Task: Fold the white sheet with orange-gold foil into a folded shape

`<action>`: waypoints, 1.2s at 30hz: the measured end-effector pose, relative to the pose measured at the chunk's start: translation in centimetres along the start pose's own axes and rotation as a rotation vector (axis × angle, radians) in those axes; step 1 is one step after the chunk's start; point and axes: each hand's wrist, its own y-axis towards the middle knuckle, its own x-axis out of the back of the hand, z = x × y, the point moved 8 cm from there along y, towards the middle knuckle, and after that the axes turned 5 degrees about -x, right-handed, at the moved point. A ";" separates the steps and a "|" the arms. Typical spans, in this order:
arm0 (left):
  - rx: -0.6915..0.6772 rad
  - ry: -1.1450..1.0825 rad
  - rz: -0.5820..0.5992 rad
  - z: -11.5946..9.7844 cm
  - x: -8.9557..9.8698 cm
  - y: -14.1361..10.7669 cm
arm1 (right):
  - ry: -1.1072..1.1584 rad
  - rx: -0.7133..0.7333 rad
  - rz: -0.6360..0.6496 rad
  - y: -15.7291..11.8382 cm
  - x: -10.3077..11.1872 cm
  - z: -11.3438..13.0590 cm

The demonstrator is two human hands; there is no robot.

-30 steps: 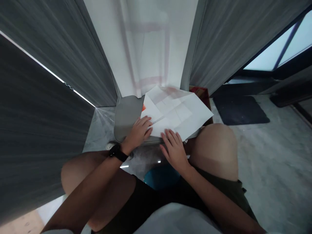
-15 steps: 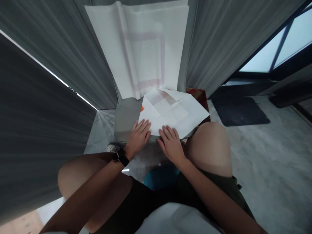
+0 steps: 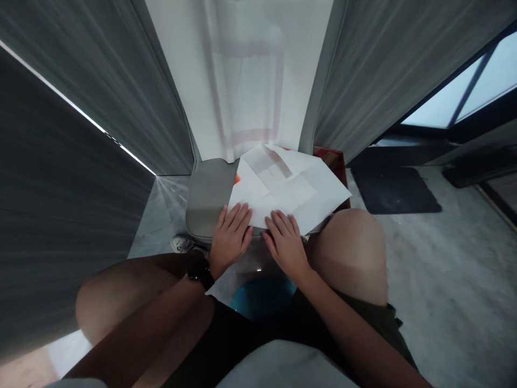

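Fingers [image 3: 241, 215] spread, my left hand [image 3: 230, 236] and right hand [image 3: 285, 245] press flat on the folded white paper [image 3: 288, 186], which lies over a grey pad [image 3: 208, 199] just beside my right knee [image 3: 349, 253].

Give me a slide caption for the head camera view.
Head view: left hand and right hand press on a creased white paper sheet lying over a grey cushion.

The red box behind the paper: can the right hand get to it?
Probably yes. The right hand lies on the white paper, and the red box sits just past the paper's far edge. Only the paper seems in the way.
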 end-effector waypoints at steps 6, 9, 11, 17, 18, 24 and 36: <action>0.013 0.005 -0.002 0.0 -0.3 -0.1 | 0.055 -0.007 -0.033 0.8 0.7 -0.1; 0.035 -0.015 -0.001 0.2 -0.5 0.0 | 0.067 -0.015 -0.023 1.4 0.8 -0.2; 0.045 -0.025 0.005 0.4 -0.6 0.0 | 0.066 -0.022 -0.002 1.7 0.7 -0.3; 0.065 -0.032 0.021 0.5 -0.7 0.0 | 0.098 -0.047 0.048 1.8 -0.1 -0.3; 0.071 -0.038 0.028 0.5 -0.7 0.0 | 0.110 -0.053 0.049 1.7 -0.3 -0.3; 0.078 -0.031 0.040 0.6 -0.8 0.1 | 0.124 -0.083 0.011 1.4 -0.7 -0.2; 0.137 -0.027 0.003 -1.0 2.6 -2.8 | 0.130 -0.095 0.063 1.0 -1.4 -0.2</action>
